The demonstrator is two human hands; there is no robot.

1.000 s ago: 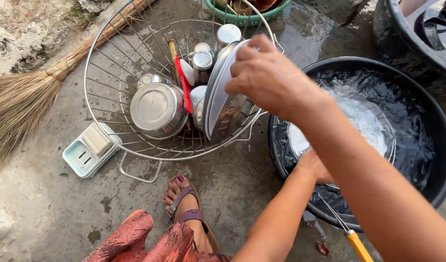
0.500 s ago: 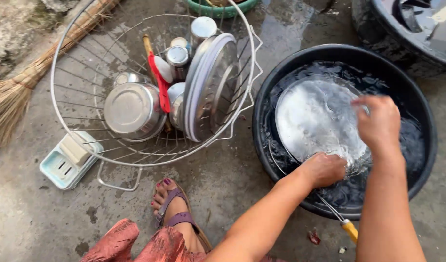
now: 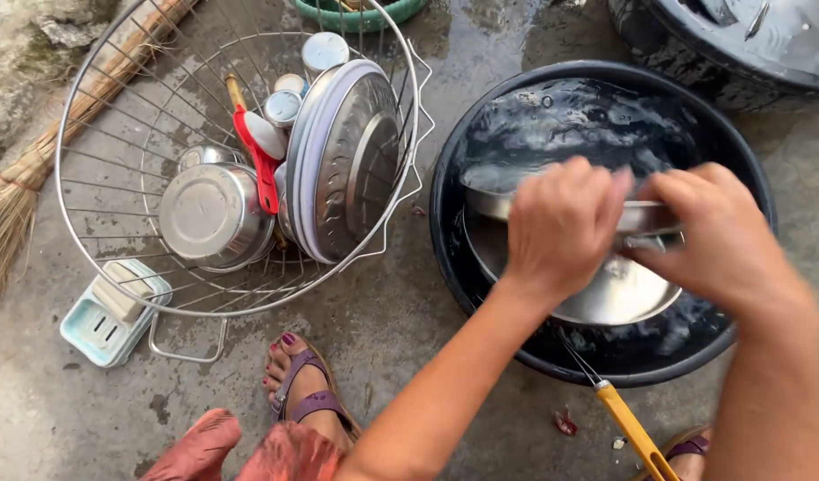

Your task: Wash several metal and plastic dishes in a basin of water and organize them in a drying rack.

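No packages, labels, signs or screens

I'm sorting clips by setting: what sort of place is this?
Probably an outdoor dishwashing spot on a wet concrete floor: a black basin of water, a wire basket of steel dishes, and a straw broom.

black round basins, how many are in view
2: the black round water basin under both hands, holding the steel pan, and another black round basin cut off at top right; more may lie off-frame.
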